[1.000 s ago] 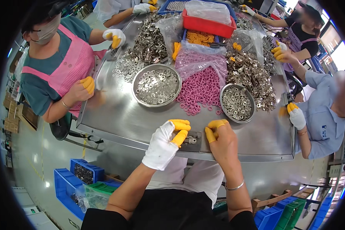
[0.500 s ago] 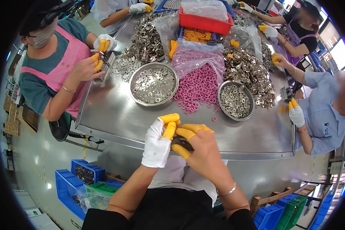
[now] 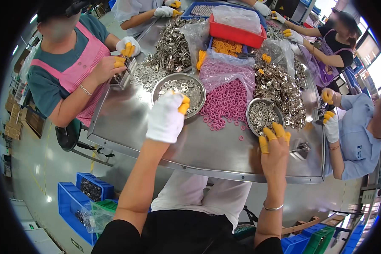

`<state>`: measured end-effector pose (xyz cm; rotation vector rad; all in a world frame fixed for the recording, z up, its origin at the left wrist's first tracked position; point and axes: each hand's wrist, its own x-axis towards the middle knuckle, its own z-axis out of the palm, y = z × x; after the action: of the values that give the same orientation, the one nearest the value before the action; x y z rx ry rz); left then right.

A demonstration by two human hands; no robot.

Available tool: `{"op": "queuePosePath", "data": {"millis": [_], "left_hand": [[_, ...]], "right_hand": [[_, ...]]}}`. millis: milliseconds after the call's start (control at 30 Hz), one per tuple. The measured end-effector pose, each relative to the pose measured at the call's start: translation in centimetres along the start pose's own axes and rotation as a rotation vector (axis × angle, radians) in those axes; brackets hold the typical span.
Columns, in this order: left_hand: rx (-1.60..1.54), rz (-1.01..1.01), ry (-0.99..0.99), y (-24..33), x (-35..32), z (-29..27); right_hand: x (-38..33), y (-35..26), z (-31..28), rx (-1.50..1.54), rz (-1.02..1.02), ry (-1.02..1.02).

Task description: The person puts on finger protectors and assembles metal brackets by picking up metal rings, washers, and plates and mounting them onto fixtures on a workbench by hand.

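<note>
Left hand (image 3: pixel 167 118) over left bowl (image 3: pixel 204 102), fingers curled; can't tell if grip holds anything. Right hand (image 3: pixel 276 148) at right bowl (image 3: pixel 248 122), near side, grip unclosed, fingers spread by washers (image 3: pixel 262 113). Bowls flank pink rings (image 3: pixel 224 101), probably for easy reach.

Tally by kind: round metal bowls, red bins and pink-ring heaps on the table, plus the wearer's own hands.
Round metal bowls: 2
Red bin: 1
Pink-ring heap: 1
Left hand and right hand: 2
Total: 6
</note>
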<state>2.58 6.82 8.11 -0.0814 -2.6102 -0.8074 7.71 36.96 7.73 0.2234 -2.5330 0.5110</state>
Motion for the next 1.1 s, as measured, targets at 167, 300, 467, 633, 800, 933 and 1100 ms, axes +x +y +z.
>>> {"op": "queuePosePath", "data": {"millis": [167,300,467,633,800,933,1100], "left_hand": [[0.124,0.055,-0.154,-0.4,2.4,2.2],[0.061,0.051,-0.188,-0.7,2.8,2.5],[-0.075,-0.074,0.054,-0.8,1.9,2.7],[-0.09,-0.128,0.082,-0.4,1.0,1.2],[-0.328,-0.184,0.045,0.7,0.6,1.7],[-0.273,-0.215,0.108,0.7,-0.1,1.4],[-0.091,0.015,0.17,3.7,-3.1,1.8]], "right_hand": [[-0.3,0.6,1.9,0.029,-0.027,-0.057],[0.3,0.2,1.1,0.129,0.019,-0.062],[0.9,-0.8,0.2,0.392,0.22,0.064],[-2.7,-4.8,1.3,0.505,0.212,-0.236],[-3.6,-5.0,2.2,0.398,0.243,-0.066],[-3.7,-4.8,2.6,0.464,0.24,-0.015],[-3.7,-4.8,2.4,0.461,0.226,-0.021]]}}
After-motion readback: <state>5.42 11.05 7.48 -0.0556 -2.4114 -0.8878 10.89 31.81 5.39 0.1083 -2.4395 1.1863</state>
